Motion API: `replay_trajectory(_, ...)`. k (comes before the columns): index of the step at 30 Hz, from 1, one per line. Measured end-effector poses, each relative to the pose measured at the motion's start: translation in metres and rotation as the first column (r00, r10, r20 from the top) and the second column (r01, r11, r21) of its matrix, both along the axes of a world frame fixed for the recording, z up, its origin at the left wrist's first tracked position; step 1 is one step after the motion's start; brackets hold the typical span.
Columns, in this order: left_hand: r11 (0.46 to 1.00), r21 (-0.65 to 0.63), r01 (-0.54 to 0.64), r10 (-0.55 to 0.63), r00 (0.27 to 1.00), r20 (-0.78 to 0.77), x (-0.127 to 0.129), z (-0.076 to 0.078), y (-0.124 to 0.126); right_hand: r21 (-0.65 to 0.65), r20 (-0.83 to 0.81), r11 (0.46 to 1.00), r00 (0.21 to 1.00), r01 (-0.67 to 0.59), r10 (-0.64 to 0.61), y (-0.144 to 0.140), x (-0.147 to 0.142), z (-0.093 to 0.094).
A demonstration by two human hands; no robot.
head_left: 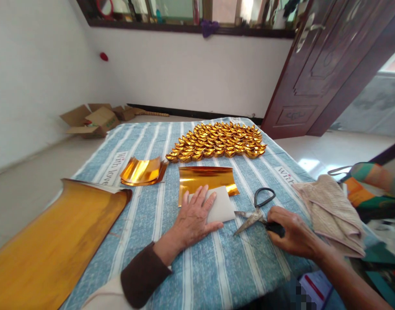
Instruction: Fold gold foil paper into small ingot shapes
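Left hand (pixel 195 217) flat on the bed, fingers spread fairly wide and pressing down on a folded sheet of gold foil paper (pixel 208 183), white backside turned up under the fingertips, shiny gold half sticking out toward 12 o'clock. Right hand (pixel 289 232) just off at 3 o'clock from that, fingers curled around the black handle of the scissors (pixel 256 211), blades shut and pointing back toward 9 o'clock, tips lying close to the white edge of the paper but can't quite tell if touching. All sitting on a blue striped cloth (pixel 152 142). Up at 12 o'clock from the hands, a big neat batch of folded gold ingots (pixel 218 142) laid out in rows. At around 10 o'clock, a small curled stack of cut gold sheets (pixel 142 171), well apart from the left hand. Further out at 9 o'clock, a long roll of gold paper (pixel 55 245) hanging off the edge of the cloth. Over at 3 o'clock past the right hand, a beige towel (pixel 329 211), and beyond it some colourful fabric (pixel 374 181). Open cardboard boxes (pixel 91 118) on the floor far back at 10 o'clock, dark wooden door (pixel 326 64) at 2 o'clock.
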State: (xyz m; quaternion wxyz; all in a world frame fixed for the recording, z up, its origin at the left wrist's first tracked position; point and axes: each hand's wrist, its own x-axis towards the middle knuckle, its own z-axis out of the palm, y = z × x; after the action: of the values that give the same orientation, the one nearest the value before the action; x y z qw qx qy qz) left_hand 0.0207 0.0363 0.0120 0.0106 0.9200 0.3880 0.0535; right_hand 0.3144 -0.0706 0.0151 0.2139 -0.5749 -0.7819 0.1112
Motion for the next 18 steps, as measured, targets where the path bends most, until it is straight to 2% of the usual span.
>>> replay_trajectory(4, 1.0, -0.006, 0.007, -0.007, 1.0, 0.01, 0.002, 0.0, -0.001, 0.002, 0.015, 0.999, 0.999, -0.042, 0.042, 0.004, -0.007, 0.003)
replay_trajectory(10, 0.997, -0.083, -0.006, 0.006, 1.0, -0.005, 0.003, -0.005, -0.001, 0.01, 0.037, 0.997, 0.996, -0.082, 0.082, 0.007, -0.017, 0.004)
replay_trajectory(18, 0.996, -0.085, -0.005, 0.004, 1.0, -0.004, 0.002, -0.006, -0.001, 0.038, 0.046, 0.993, 0.993, -0.108, 0.106, 0.003, -0.02, 0.001)
